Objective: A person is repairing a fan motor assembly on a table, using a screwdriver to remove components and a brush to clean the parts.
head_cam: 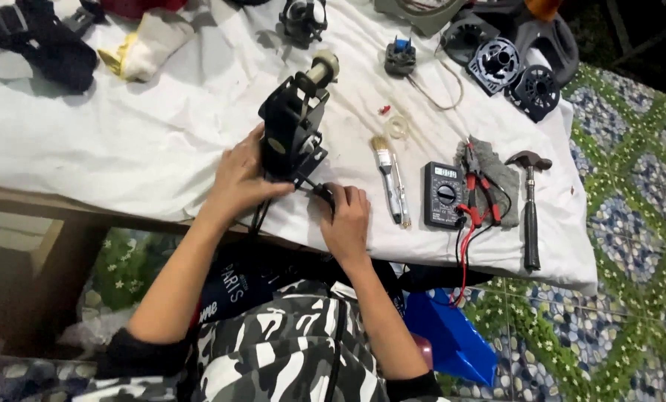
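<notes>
My left hand [241,177] grips the lower side of a black motor housing [292,126] that stands tilted on the white cloth, a cream cylindrical shaft end [323,67] sticking out of its top. My right hand [345,216] is closed on a black-handled tool [322,192] whose thin shaft points into the base of the housing. Both hands sit near the table's front edge.
On the white cloth [139,134] lie a paintbrush [384,160], a screwdriver [400,195], a black multimeter [443,195] with red leads, pliers on a grey rag [489,175], a hammer [531,212], and black fan parts [497,63] at the back. A blue box [452,339] sits on the patterned floor.
</notes>
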